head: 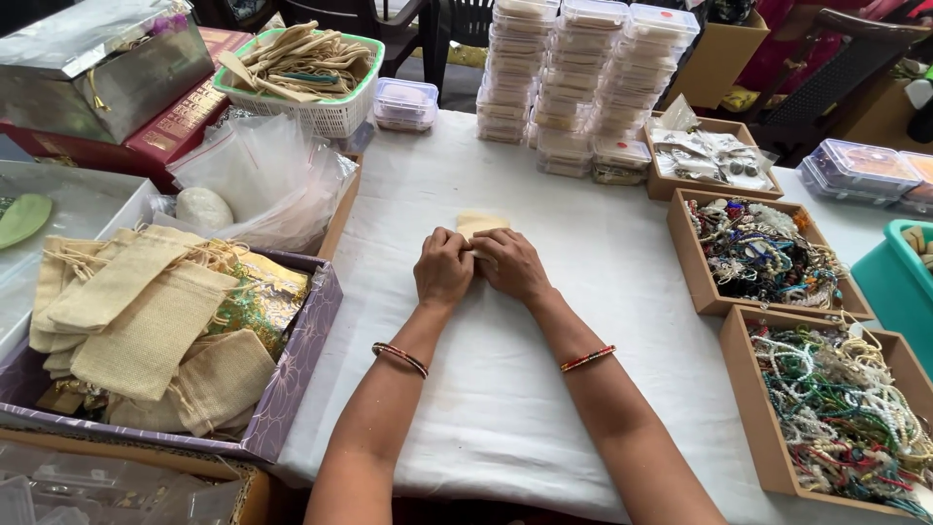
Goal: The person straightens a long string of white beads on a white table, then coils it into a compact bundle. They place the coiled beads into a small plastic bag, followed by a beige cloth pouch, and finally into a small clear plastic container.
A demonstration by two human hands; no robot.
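My left hand and my right hand rest side by side on the white tablecloth, fingers curled over the near end of a small beige burlap pouch. Only the far end of the pouch shows beyond my fingertips. Each wrist wears a beaded bangle. What my fingers pinch underneath is hidden.
A purple box of burlap pouches sits at my left, with clear plastic bags behind it. Stacks of clear lidded containers stand at the back. Three brown trays of beaded jewellery line the right. A white basket stands back left.
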